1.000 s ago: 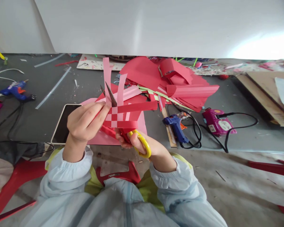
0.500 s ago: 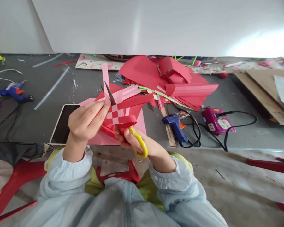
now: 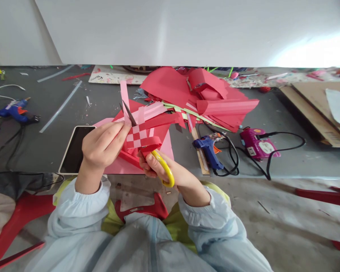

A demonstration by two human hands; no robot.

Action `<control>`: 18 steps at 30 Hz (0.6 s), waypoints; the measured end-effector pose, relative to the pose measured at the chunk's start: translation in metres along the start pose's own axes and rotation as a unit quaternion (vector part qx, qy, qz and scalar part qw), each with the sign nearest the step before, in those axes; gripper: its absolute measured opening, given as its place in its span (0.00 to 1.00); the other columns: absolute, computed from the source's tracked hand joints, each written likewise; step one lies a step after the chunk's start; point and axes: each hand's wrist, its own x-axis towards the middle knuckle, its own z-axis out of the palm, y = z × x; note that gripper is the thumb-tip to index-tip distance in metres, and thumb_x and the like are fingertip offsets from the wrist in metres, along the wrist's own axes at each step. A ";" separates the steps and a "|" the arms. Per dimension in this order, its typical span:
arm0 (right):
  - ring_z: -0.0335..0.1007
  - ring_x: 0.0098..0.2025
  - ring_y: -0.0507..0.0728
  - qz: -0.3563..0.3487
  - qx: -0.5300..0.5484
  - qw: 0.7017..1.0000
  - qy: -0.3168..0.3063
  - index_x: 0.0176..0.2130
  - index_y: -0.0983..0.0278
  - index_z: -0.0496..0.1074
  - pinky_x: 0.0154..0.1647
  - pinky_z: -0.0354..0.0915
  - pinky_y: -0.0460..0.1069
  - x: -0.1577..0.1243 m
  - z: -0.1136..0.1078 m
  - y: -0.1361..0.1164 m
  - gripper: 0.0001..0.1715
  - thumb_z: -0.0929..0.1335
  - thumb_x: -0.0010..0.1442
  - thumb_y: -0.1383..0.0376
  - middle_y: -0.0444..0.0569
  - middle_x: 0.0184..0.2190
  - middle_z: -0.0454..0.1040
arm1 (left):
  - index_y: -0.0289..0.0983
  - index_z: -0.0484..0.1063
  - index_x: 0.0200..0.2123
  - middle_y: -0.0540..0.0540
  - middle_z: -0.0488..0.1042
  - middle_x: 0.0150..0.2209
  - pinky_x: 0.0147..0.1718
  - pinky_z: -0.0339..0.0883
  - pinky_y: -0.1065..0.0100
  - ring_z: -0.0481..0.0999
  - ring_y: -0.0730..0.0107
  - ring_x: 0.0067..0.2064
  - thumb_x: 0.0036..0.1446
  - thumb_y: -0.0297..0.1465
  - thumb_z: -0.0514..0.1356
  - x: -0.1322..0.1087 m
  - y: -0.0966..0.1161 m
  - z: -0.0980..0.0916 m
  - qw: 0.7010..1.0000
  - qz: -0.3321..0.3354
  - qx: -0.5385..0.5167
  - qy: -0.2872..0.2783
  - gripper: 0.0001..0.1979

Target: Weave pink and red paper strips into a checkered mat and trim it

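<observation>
A woven paper piece (image 3: 137, 136) in a pink and red checkerboard hangs between my hands, with loose strips sticking out. My left hand (image 3: 104, 145) is closed, its fingertips pinching the left side of the weave by an upright pink strip (image 3: 124, 92). In my right hand (image 3: 154, 165) are yellow-handled scissors (image 3: 167, 172), gripped by the loops. Their dark blades poke up beside the pink strip, slightly apart. A curled red strip (image 3: 152, 142) lies over the right hand's fingers and hides part of the scissors. Pink sheets (image 3: 167, 147) lie on the table below.
Red paper sheets (image 3: 167, 85) are heaped behind my hands. A phone (image 3: 76, 151) lies left. To the right are a blue glue gun (image 3: 211, 149) with its cable and a magenta box (image 3: 257, 143); cardboard (image 3: 308, 113) lies farther right. Another glue gun (image 3: 14, 110) sits far left.
Hands, weave and scissors keep nearly the same pose. The blades look slightly closer together, and the whole view has shifted a little.
</observation>
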 end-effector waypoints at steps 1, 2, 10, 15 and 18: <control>0.53 0.24 0.46 0.002 0.001 1.000 0.001 0.34 0.61 0.56 0.24 0.56 0.45 0.000 0.000 -0.001 0.24 0.61 0.68 0.44 0.38 0.26 0.55 | 0.37 0.79 0.49 0.45 0.83 0.37 0.39 0.80 0.66 0.83 0.65 0.38 0.63 0.23 0.56 0.000 0.000 0.000 1.000 -0.001 0.005 -0.002 0.15; 0.54 0.23 0.46 0.004 0.003 1.000 0.002 0.33 0.61 0.55 0.23 0.56 0.45 0.000 0.000 -0.003 0.25 0.61 0.68 0.44 0.37 0.26 0.55 | 0.38 0.80 0.48 0.45 0.83 0.37 0.39 0.80 0.66 0.83 0.66 0.38 0.64 0.23 0.56 0.001 0.000 0.000 1.000 -0.001 0.007 0.000 0.15; 0.60 0.17 0.45 0.013 -0.045 0.999 -0.008 0.31 0.61 0.56 0.19 0.54 0.44 -0.001 -0.002 -0.007 0.27 0.61 0.67 0.43 0.34 0.20 0.56 | 0.36 0.77 0.53 0.44 0.83 0.39 0.42 0.79 0.67 0.83 0.65 0.39 0.60 0.20 0.60 0.005 0.001 0.001 0.999 0.017 -0.036 0.036 0.19; 0.57 0.19 0.44 0.015 -0.021 1.000 -0.008 0.31 0.61 0.55 0.19 0.55 0.44 -0.001 -0.002 -0.009 0.27 0.61 0.67 0.42 0.35 0.23 0.56 | 0.38 0.78 0.51 0.45 0.83 0.38 0.40 0.79 0.67 0.83 0.65 0.38 0.62 0.22 0.60 0.003 0.001 0.002 0.999 -0.002 -0.035 0.029 0.16; 0.57 0.21 0.44 0.020 -0.023 0.999 0.011 0.33 0.61 0.55 0.21 0.56 0.45 -0.001 -0.001 -0.010 0.28 0.61 0.66 0.41 0.37 0.27 0.58 | 0.37 0.79 0.50 0.45 0.83 0.37 0.40 0.79 0.67 0.83 0.65 0.38 0.62 0.24 0.60 0.002 0.000 0.003 0.999 -0.002 -0.041 0.018 0.15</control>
